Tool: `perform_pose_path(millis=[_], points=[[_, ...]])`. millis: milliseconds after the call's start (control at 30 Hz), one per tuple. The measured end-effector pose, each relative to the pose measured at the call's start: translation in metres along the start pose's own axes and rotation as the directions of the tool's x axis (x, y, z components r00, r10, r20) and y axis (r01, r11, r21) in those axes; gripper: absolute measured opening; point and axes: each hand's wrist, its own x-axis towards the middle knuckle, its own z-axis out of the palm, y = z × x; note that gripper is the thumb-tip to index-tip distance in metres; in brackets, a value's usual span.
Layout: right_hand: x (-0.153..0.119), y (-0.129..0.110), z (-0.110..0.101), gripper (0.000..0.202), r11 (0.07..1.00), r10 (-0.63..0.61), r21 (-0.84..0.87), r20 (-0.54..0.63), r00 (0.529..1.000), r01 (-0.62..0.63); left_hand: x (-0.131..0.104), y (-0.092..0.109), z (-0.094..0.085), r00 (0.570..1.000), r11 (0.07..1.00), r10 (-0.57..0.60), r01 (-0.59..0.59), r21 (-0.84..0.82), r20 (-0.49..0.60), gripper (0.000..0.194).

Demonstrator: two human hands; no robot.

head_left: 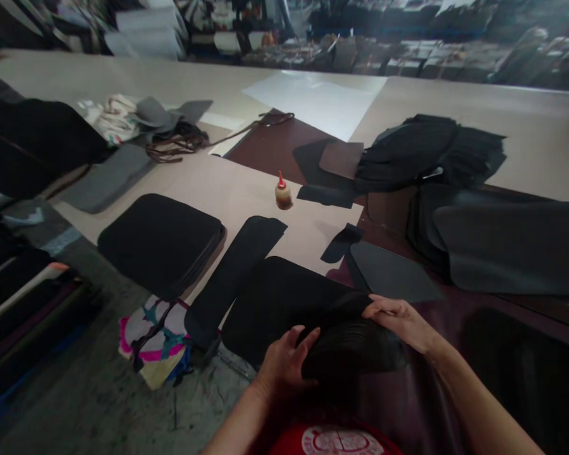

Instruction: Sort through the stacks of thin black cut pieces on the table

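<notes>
At the table's near edge lies a stack of black rounded sheets (284, 297), its near side fanned out toward the red shirt. My left hand (291, 360) rests against the fanned edge, thumb and fingers apart around its left side. At the far right corner of the stack, my right hand (398, 316) pinches the sheets between thumb and fingers. A long black strip (239, 272) lies just left of the stack. Beyond it, a small black piece (342, 242) and a dark grey sheet (391, 272) lie on the table.
Another black stack (161, 240) sits on the left. A glue bottle (283, 193) with a red tip stands mid-table. Black pieces (412, 151) and large dark sheets (516, 243) are piled at the right. Colourful scraps (156, 338) hang below the left table edge.
</notes>
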Motion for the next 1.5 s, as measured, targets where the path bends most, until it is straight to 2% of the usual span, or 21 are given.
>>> perform_pose_path(millis=[233,400,567,733,1100,1233,1400,1500], points=[[-0.006,-0.002,-0.007,0.036,0.999,0.010,0.040,0.114,0.993,-0.015,0.000,-0.003,0.002,1.000,1.000,0.011,-0.011,0.003,0.006,0.107],[-0.002,0.004,-0.005,0.037,0.999,0.046,0.027,0.068,0.997,-0.048,0.000,-0.002,0.002,1.000,1.000,0.001,-0.001,0.010,0.016,0.109],[-0.001,0.000,-0.003,0.042,0.998,0.055,-0.028,0.049,0.997,-0.054,0.000,-0.002,0.001,1.000,1.000,-0.001,0.001,0.008,0.012,0.107],[-0.001,-0.002,0.002,0.032,1.000,-0.014,-0.026,-0.006,1.000,0.013,-0.001,-0.003,0.003,1.000,1.000,0.026,-0.026,0.005,-0.016,0.104],[-0.008,-0.006,-0.006,0.032,0.998,-0.005,0.070,0.164,0.986,-0.007,-0.002,-0.005,0.005,0.999,0.998,0.045,-0.044,0.038,-0.027,0.102],[-0.007,-0.001,-0.005,0.029,0.996,-0.013,0.086,0.148,0.989,0.000,-0.002,-0.005,0.005,0.998,0.997,0.058,-0.056,0.054,-0.029,0.101],[-0.005,-0.001,-0.002,0.033,1.000,0.003,0.022,0.113,0.994,-0.006,-0.002,-0.007,0.008,0.997,0.996,0.069,-0.067,0.063,-0.031,0.096],[-0.005,-0.002,0.000,0.029,0.999,-0.029,-0.015,0.063,0.998,0.030,-0.002,-0.007,0.008,0.997,0.996,0.067,-0.066,0.062,-0.025,0.099]])
